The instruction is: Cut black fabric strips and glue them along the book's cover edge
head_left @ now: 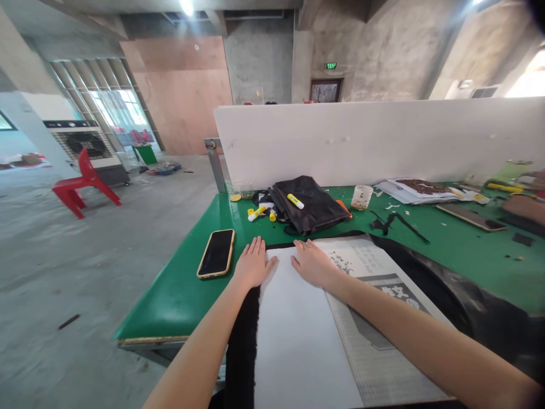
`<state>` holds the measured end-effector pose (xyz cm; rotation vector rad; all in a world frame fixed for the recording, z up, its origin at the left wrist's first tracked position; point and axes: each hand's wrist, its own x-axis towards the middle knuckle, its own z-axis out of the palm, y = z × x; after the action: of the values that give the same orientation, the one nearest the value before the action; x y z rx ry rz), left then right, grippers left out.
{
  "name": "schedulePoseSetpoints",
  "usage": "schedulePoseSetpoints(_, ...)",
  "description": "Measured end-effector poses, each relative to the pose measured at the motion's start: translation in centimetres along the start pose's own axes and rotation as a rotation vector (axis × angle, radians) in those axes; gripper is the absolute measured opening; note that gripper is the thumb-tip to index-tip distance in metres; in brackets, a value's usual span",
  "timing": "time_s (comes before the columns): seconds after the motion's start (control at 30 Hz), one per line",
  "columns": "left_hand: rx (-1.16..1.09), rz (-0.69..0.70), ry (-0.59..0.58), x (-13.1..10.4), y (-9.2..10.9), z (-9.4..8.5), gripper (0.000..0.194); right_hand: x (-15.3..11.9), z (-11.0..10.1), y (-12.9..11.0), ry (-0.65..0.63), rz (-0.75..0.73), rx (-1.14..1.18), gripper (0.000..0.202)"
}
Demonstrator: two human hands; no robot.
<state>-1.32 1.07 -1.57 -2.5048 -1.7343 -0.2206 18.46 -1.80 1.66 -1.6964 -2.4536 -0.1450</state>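
A long white sheet (298, 341) lies over black material (242, 352) that shows along its left side and top edge. My left hand (252, 264) rests flat at the sheet's upper left corner, fingers spread, holding nothing. On the sheet's upper right part lies my right hand (314, 263), also flat with fingers apart. A printed newspaper page (409, 369) extends to the right of the white sheet, partly under my right forearm. More black material (447, 284) lies wrinkled beyond the page.
Left of my left hand lies a phone (216, 254). Behind my hands are a folded black bag (306, 204), glue sticks (295, 201) and a plastic cup (361, 197). A white partition (374, 142) borders the green table (170, 295). Another person's arm (525, 209) shows at right.
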Motion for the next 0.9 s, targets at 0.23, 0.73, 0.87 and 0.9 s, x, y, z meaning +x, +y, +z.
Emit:
schedulePoseSetpoints(0.23, -0.003, 0.002, -0.016, 1.5, -0.3, 0.4, 0.076, 1.5, 0.9, 1.1, 0.015, 0.011, 0.067, 0.045)
schedulePoseSetpoints(0.73, -0.045, 0.031, -0.004, 5.5, -1.1, 0.8, 0.08, 4.7, 2.3, 3.2, 0.032, 0.095, 0.114, 0.039)
schedulePoseSetpoints(0.87, -0.069, 0.048, 0.197, 4.1, 0.2, -1.1, 0.066, 4.4, 2.1, 3.2, 0.038, 0.092, 0.116, 0.034)
schedulePoseSetpoints(0.9, -0.092, 0.067, 0.278, 3.4, 0.6, -2.0, 0.06, 4.3, 2.0, 3.2, 0.041, 0.09, 0.114, 0.033)
